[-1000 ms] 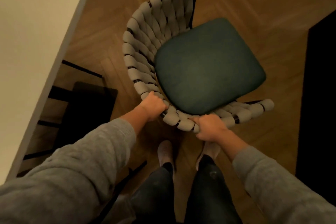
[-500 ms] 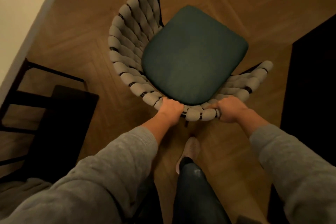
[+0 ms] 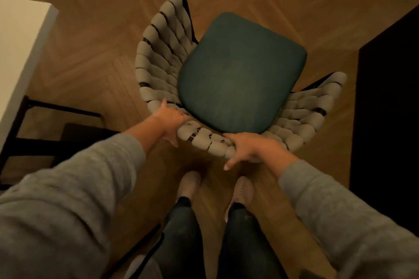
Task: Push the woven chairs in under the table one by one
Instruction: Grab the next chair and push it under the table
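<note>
No legible text, label, brand, number or sign. Checked chair [image 3: 240,75], tabletop [image 3: 15,47], shoes [image 3: 189,184], sleeves [image 3: 79,188]: plain surfaces, dim light, slight blur.

Herringbone wood floor [image 3: 86,56] (warm brown) runs beside dark furniture [image 3: 390,102] at the right.
</note>
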A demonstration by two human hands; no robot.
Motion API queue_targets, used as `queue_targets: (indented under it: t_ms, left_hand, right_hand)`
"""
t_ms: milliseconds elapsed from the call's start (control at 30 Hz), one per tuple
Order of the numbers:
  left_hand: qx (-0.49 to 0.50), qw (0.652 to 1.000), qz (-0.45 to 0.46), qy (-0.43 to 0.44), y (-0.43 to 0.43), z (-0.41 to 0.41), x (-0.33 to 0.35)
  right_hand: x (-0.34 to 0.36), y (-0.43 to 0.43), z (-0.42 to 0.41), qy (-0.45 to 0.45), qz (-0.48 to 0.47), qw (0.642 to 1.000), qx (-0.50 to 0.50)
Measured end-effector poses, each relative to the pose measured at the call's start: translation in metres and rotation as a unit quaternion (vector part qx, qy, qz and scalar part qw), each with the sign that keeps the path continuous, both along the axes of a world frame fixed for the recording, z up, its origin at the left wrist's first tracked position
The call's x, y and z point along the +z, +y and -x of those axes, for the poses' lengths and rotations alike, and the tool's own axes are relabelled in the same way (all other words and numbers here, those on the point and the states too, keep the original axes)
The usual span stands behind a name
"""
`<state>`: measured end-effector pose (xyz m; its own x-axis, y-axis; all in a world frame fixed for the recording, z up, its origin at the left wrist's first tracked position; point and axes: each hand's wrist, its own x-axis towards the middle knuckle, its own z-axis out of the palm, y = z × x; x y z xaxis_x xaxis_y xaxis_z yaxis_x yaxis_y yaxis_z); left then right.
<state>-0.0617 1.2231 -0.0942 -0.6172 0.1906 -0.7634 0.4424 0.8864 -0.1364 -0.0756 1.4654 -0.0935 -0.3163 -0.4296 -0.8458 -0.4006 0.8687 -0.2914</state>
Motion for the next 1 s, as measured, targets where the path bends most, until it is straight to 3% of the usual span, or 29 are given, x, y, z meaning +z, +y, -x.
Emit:
queue_targets:
  t_ms: [133, 233, 300, 600, 1000]
  left_hand:
    - [-0.036, 0.998, -0.043, -0.006, -0.028, 0.021, -0.010]
    - [-0.035, 0.994, -0.107, 0.003, -0.031, 0.017, -0.015]
    - [-0.039, 0.991, -0.130, 0.020, -0.032, 0.015, -0.012]
    - [-0.022, 0.986, -0.160, 0.050, -0.007, -0.021, -0.004]
    - [0.057, 0.984, -0.154, 0.064, 0.102, -0.171, -0.009]
  right_hand:
    - [-0.015, -0.065, -0.031, 0.053, 0.066, 0.989, -0.120]
    - [-0.023, -0.086, -0.045, 0.173, 0.045, 0.970, -0.163]
    - [-0.021, -0.087, -0.047, 0.201, 0.035, 0.965, -0.166]
    - [-0.015, -0.059, -0.073, 0.209, 0.031, 0.965, -0.156]
    - [-0.008, 0.053, -0.179, 0.207, 0.045, 0.976, -0.052]
